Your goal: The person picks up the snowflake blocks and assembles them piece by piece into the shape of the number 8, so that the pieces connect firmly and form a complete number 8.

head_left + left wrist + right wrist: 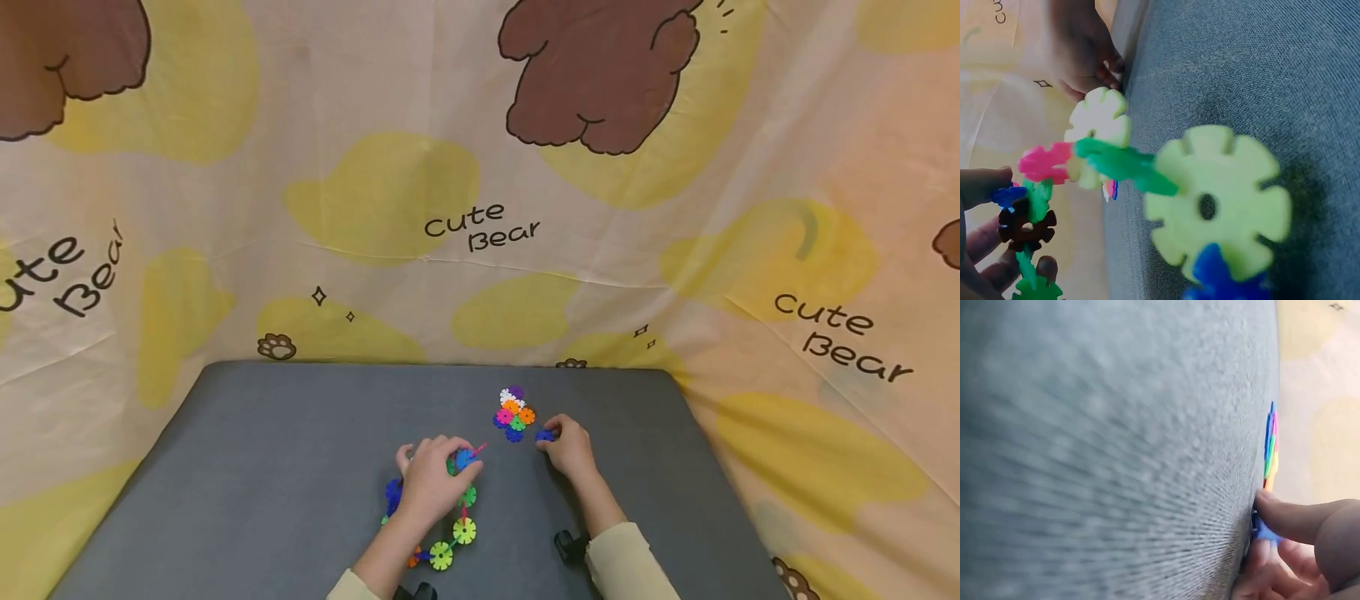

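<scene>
My left hand [437,483] grips the end of a linked chain of plastic snowflake discs, at a blue disc [465,458] with a pink one sticking out beside it. The chain bends in a loop under and around the hand, through green, pink, yellow-green [464,531], orange and dark blue discs. The left wrist view shows a brown disc [1027,226] by the fingers and a big yellow-green disc [1219,200] close to the camera. To the right, my right hand [572,450] pinches a single blue snowflake disc [545,435] low over the grey table, thumb on one side.
A small pile of loose snowflake discs [514,412], in white, purple, orange, pink, green and blue, lies just left of the right hand. The grey tabletop [300,433] ends at the back against a printed bear curtain [375,208].
</scene>
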The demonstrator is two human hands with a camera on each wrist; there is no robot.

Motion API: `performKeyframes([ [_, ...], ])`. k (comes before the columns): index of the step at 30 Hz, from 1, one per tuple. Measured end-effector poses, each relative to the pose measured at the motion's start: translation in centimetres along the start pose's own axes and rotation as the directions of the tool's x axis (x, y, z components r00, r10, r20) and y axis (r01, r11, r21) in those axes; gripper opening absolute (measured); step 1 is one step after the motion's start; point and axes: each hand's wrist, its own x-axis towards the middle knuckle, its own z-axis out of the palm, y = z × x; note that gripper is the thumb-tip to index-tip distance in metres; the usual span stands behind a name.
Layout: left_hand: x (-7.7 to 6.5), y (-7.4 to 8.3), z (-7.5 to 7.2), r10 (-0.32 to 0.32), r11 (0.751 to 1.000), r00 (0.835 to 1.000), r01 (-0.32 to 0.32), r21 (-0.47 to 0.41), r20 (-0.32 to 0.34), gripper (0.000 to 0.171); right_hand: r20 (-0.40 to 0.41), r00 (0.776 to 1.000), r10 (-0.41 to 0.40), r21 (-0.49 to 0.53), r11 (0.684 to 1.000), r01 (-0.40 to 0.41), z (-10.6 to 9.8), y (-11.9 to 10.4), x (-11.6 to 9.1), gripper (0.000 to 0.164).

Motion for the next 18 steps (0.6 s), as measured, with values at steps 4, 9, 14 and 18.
performKeyframes([
  [4, 0.1, 0.0, 0.0, 0.009, 1.0, 1.0, -0.009, -0.005, 0.008, 0.01, 0.017, 1.0, -0.016, 0.008, 1.0, 0.016, 0.1, -0.5, -1.0, 0.021],
  [9, 0.0, 0.2, 0.1, 0.035, 0.999, 0.999, -0.035, -0.003, 0.016, 0.008, 0.021, 0.999, -0.038, 0.226, 0.974, 0.032, 0.1, -1.7, -2.7, 0.014],
  [14, -0.1, 0.3, 0.0, 0.049, 0.999, 0.999, -0.049, 0.011, 0.006, 0.009, 0.05, 0.997, -0.064, 0.418, 0.908, 0.037, -0.2, -3.5, -4.5, 0.016],
  [18, -0.1, 0.2, 0.0, 0.064, 0.997, 0.998, -0.064, 0.037, 0.004, 0.011, 0.075, 0.991, -0.111, 0.479, 0.876, 0.062, -0.2, -4.6, -5.5, 0.018],
])
